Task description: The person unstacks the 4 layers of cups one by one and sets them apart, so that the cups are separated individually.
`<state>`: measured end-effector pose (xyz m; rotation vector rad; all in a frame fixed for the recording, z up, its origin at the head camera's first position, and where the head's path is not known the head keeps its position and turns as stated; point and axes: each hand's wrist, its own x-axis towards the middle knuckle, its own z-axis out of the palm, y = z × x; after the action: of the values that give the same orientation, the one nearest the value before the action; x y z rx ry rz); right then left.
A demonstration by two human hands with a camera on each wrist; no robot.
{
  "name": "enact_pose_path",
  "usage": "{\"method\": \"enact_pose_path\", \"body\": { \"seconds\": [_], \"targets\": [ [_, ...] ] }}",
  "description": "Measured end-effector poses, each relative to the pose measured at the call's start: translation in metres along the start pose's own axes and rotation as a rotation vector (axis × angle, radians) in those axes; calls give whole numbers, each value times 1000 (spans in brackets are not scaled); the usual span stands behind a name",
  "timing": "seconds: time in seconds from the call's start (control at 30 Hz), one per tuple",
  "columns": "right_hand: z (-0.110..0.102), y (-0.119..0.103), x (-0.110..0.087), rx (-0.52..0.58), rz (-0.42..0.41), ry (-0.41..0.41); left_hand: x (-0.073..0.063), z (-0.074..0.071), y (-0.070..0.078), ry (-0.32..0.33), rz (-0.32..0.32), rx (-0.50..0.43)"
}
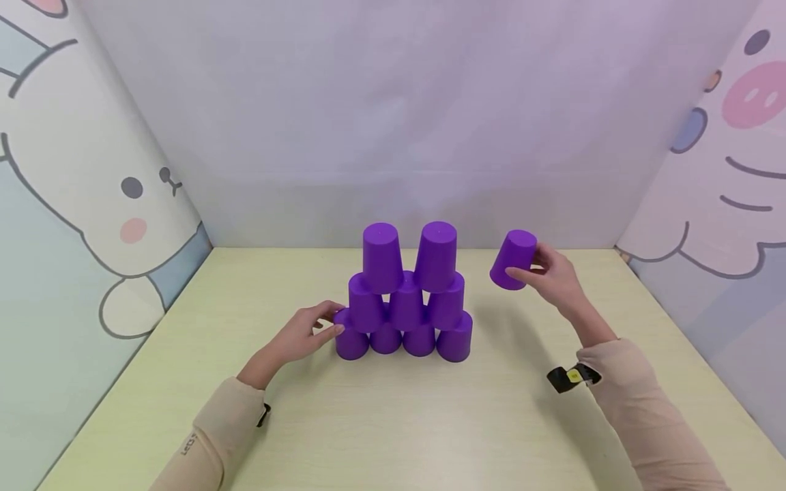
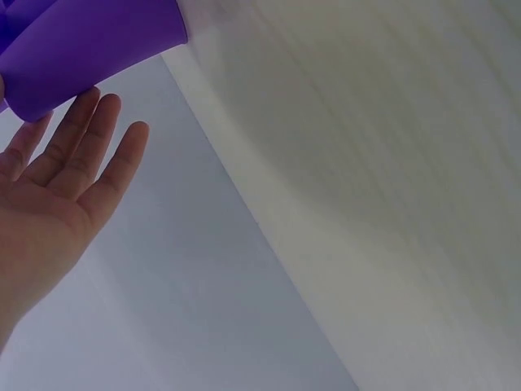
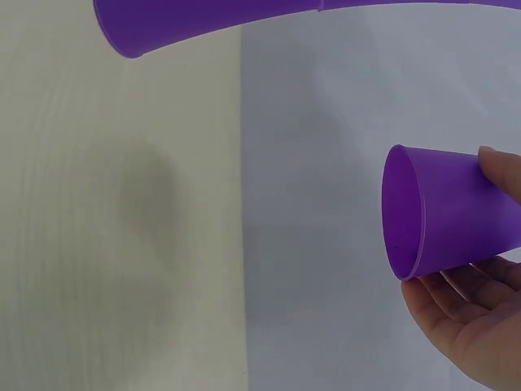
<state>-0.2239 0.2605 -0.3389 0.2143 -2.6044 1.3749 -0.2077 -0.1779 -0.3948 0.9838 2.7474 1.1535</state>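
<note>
Purple plastic cups [image 1: 406, 303] stand upside down in a tiered stack: several in the bottom row, three in the middle, two on top. My right hand [image 1: 552, 279] grips another purple cup [image 1: 514, 258], mouth down and a bit tilted, in the air to the right of the stack. The right wrist view shows thumb and fingers around this cup [image 3: 460, 212]. At the stack's lower left, my left hand [image 1: 307, 332] is beside the end cup [image 1: 352, 343] of the bottom row. Fairly straight fingers [image 2: 106, 134] reach that cup's side [image 2: 89, 61] in the left wrist view.
The stack stands on a pale wooden table [image 1: 393, 423]. Behind it rises a plain whitish backdrop [image 1: 405, 123], with cartoon-printed panels at the left [image 1: 67, 170] and right [image 1: 724, 184]. A shadow falls on the table beneath the right arm.
</note>
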Motion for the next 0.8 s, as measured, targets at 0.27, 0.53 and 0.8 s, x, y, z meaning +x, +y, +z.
{"method": "enact_pose_path", "body": {
  "seconds": [0.27, 0.53, 0.8],
  "targets": [
    [3, 17, -1, 13, 51, -52, 0, -1, 1, -4, -1, -2],
    [5, 34, 2, -50, 82, -88, 3, -1, 2, -6, -2, 0],
    [10, 51, 2, -82, 110, -125, 3, 0, 0, -1, -5, 2]
  ]
}}
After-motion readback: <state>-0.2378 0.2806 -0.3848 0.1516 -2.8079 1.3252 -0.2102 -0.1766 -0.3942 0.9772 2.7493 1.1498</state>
